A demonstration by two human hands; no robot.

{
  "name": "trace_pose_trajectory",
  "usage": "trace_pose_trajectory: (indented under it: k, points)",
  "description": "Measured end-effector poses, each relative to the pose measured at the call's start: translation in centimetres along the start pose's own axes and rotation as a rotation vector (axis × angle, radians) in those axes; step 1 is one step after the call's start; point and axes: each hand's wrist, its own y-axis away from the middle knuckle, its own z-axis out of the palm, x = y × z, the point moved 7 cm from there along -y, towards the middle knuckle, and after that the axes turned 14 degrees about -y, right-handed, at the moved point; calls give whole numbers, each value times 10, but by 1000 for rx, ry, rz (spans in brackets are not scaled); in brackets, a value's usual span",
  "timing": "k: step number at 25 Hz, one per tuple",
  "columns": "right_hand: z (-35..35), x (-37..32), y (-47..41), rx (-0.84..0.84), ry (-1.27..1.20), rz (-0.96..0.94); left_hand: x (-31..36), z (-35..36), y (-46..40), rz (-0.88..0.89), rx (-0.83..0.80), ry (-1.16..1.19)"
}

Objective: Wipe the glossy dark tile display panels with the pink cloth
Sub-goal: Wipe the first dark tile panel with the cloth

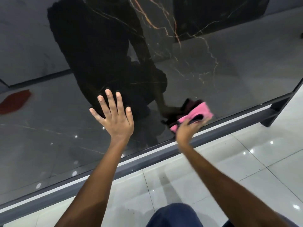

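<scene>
Low down, the person is working at the bottom edge of a glossy dark tile panel (pixel 188 66), black with thin gold veining, standing nearly upright on a grey metal frame (pixel 164 153).

Left hand (pixel 114 118): lying flat against the panel near frame centre, fingers straight and spread apart, pointing toward 12 o'clock. Holding nothing.

Right hand (pixel 186 128): sitting at about 3 o'clock from the left hand, well apart from it, just above the frame rail. Fingers are curling round the pink cloth (pixel 196 113) and pressing it to the panel. Hand is motion-blurred; exact finger placement is hard to read.

Pink cloth: bunched, with a dark band or trim showing across it. Lying against the panel's lower edge, extending toward 2 o'clock from the right hand. Its reflection is showing in the gloss just above.

Panel surface is mirroring the person's dark silhouette, ceiling light spots and a red patch at 9 o'clock.

White glossy floor tiles (pixel 246 161) are filling the 4 to 6 o'clock area. A knee in blue fabric (pixel 173 215) is showing at 6 o'clock.
</scene>
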Motion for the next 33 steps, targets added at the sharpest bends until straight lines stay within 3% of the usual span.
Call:
trace_pose_trajectory:
  k: [2,3,5,7,8,10,11,13,15,19,21,22,25,26,27,29,31,33]
  points:
    - [15,25,67,-192,-31,27,-1,-1,-1,-2,24,13]
    - [16,29,60,-217,-17,-1,-1,-1,-1,-6,27,21]
    - [-11,35,-16,-125,-7,12,-1,1,0,1,40,8]
    - [-51,48,-105,129,1,110,-1,2,3,-3,52,-18]
    - [-60,48,-126,229,29,154,0,3,4,1,59,-28]
    - [-46,17,-99,259,-21,116,3,4,5,13,71,-53]
    - [-23,-3,-58,197,-25,0,4,5,5,16,72,-62]
    - [38,-51,43,-141,52,-350,5,4,6,11,83,-54]
    - [67,-70,81,-348,204,-467,4,4,7,8,105,-37]
    - [27,-113,-59,-33,36,-311,7,3,1,5,42,-28]
    - [21,-140,-79,-38,23,-272,8,-4,0,-55,-49,29]
    - [32,-153,-64,-117,95,-383,11,-8,0,-93,-97,98]
    - [93,-173,42,-610,539,-1097,15,-35,-34,-198,-135,278]
    - [105,-179,55,-705,613,-1262,11,-44,-59,-200,-100,300]
    - [110,-198,44,-693,616,-1329,3,-53,-88,-194,-46,298]
    - [110,-257,-27,-551,442,-1063,-23,-69,-150,-206,72,243]
    - [90,-322,-114,-237,258,-701,-42,-74,-195,-233,107,201]
    - [92,-355,-124,-125,130,-530,-46,-74,-208,-265,84,123]
